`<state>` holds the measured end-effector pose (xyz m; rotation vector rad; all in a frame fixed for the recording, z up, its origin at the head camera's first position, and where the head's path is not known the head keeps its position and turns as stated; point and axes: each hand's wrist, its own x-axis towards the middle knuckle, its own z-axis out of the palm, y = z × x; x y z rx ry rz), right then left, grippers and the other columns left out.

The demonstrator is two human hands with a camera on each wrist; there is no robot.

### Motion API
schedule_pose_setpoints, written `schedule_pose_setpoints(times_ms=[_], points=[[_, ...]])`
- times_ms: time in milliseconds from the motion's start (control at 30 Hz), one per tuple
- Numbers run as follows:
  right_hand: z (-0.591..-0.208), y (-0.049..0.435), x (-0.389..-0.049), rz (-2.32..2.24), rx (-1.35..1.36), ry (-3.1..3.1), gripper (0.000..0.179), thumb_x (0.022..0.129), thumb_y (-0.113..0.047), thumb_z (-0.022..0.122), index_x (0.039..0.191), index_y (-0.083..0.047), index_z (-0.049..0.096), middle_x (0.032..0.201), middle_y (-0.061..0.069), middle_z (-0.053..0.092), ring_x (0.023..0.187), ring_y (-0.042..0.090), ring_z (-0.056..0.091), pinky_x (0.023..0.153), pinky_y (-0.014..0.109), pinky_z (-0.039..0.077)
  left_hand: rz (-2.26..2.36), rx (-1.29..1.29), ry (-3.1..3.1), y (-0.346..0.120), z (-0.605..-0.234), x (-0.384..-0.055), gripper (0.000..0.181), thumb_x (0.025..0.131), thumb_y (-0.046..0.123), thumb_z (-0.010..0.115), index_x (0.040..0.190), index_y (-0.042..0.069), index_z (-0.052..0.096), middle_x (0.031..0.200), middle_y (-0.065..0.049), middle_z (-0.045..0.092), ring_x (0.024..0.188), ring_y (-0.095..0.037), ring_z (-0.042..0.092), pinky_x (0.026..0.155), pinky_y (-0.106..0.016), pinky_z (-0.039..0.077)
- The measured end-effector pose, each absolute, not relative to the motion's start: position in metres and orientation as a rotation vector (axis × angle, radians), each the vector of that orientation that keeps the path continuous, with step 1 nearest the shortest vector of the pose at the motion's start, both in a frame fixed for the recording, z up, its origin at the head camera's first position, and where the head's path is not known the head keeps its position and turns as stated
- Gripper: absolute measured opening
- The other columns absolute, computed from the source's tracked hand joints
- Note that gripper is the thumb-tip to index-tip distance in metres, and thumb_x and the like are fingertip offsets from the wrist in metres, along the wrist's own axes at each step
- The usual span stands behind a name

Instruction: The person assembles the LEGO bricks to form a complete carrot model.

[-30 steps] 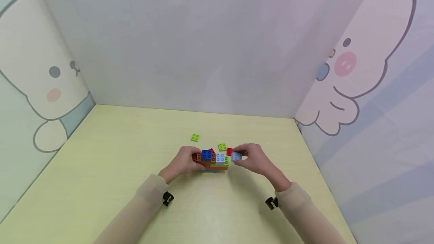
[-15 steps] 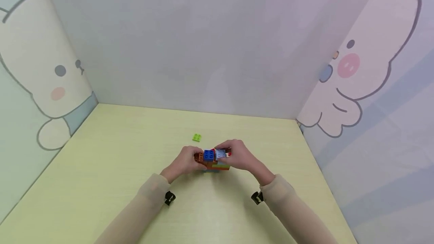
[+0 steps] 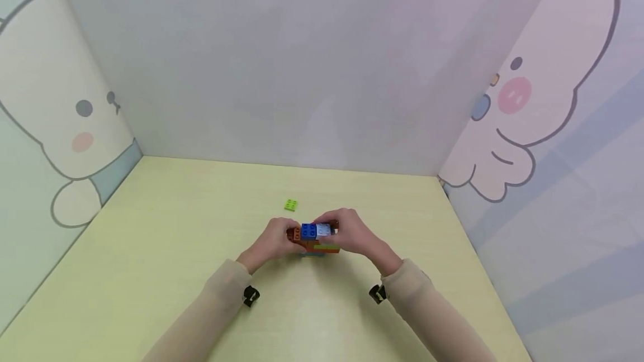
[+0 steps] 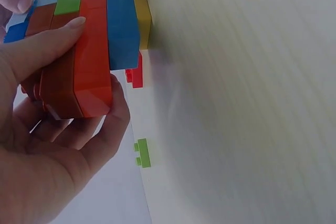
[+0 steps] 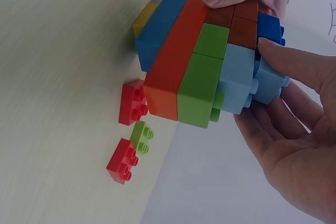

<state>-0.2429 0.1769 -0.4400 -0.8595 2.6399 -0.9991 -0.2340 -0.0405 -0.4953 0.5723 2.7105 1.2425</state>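
Observation:
My left hand (image 3: 274, 241) grips the left end of a built stack of toy building bricks (image 4: 93, 61), thumb on the near side and fingers behind. The stack has a long orange-red brick (image 5: 176, 64), brown, green and light blue bricks above it, and blue and yellow ones below. A dark blue brick (image 3: 308, 231) sits on top. With my right hand (image 3: 354, 232) I pinch a light blue brick (image 5: 270, 81) between thumb and fingers, right beside the dark blue one at the top. Whether its studs are fully pressed in, I cannot tell.
A loose lime green brick (image 3: 290, 205) lies on the table (image 3: 201, 205) behind the stack. In the right wrist view, two red bricks (image 5: 122, 161) and another green brick (image 5: 140, 137) lie close behind the stack. A wall (image 3: 287, 71) rises at the table's back edge.
My right hand has moved left with the light blue brick, from beside the stack to its top against the dark blue brick. The left hand keeps its grip in about the same place.

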Motion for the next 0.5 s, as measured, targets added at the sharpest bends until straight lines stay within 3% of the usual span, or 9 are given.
schedule_pose_setpoints(times_ms=[500], points=[[-0.4479, 0.1748, -0.2474, -1.028, -0.81, 2.661, 0.03, 0.073, -0.016, 0.084, 0.101, -0.018, 0.073, 0.092, -0.011, 0.066, 0.08, 0.009, 0.061, 0.072, 0.027, 0.051, 1.224, 0.546, 2.706, -0.0401, -0.4958, -0.2346, 0.033, 0.068, 0.02, 0.088, 0.095, 0.011, 0.071, 0.09, 0.004, 0.065, 0.081, -0.013, 0.058, 0.075, -0.032, 0.05]])
